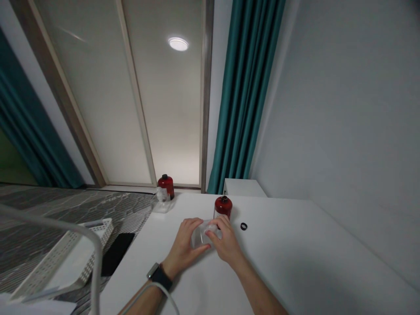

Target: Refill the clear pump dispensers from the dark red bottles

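Observation:
A clear plastic container (pixel 198 237) is between my two hands above the white table. My left hand (pixel 186 241) curves around its left side, thumb below and fingers above. My right hand (pixel 227 241) closes with thumb and fingertips on its right part, where something whitish and translucent shows; its exact shape is hard to make out. Just behind my right fingers stands a red bottle (pixel 223 204) with a black neck, its lower part partly hidden by that hand. A small black ring (pixel 243 226) lies on the table to the right of the bottle.
At the table's far left corner stands another red bottle (pixel 166 185) with a black top, beside a clear plastic piece (pixel 162 202). A white basket (pixel 62 258) and a black flat object (pixel 118 253) are at the left. A pale cable (pixel 95 262) crosses the near left.

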A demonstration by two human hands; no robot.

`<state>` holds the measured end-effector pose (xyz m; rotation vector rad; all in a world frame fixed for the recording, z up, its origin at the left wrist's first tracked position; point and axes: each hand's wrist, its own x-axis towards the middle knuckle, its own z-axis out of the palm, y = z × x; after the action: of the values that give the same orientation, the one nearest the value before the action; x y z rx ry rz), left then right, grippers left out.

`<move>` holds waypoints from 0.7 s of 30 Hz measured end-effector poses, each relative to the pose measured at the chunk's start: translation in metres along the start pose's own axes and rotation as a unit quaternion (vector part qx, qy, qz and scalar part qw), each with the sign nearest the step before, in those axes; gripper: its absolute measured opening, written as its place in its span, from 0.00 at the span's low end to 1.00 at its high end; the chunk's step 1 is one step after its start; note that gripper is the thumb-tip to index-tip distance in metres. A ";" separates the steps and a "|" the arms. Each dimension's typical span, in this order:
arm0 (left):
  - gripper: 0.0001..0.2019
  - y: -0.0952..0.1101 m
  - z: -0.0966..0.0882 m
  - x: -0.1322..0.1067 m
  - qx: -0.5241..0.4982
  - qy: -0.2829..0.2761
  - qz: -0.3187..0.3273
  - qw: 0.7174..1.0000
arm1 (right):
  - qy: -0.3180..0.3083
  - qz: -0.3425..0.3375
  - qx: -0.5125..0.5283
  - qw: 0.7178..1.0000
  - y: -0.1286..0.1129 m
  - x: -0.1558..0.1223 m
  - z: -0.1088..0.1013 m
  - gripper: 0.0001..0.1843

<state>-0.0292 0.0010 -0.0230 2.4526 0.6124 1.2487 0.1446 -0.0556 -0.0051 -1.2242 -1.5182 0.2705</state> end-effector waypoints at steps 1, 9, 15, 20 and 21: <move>0.29 0.000 0.000 0.000 -0.007 -0.001 -0.006 1.000 | -0.002 -0.001 0.000 1.000 0.000 0.000 -0.001 0.08; 0.29 0.004 0.001 0.000 -0.106 0.000 -0.075 0.992 | -0.036 0.002 0.005 0.999 -0.001 0.000 -0.009 0.08; 0.27 0.009 -0.001 0.003 -0.158 -0.004 -0.143 0.977 | -0.084 0.037 0.044 0.995 -0.003 0.000 -0.016 0.17; 0.25 0.011 -0.004 0.007 -0.157 0.009 -0.153 0.976 | -0.004 0.030 0.029 0.999 0.007 0.005 -0.026 0.24; 0.26 0.011 -0.005 0.007 -0.156 0.008 -0.156 0.975 | 0.008 0.021 0.026 0.999 0.009 0.006 -0.029 0.22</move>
<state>-0.0267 -0.0047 -0.0100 2.0019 0.7131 1.1400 0.1746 -0.0594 0.0021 -1.2161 -1.4638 0.3243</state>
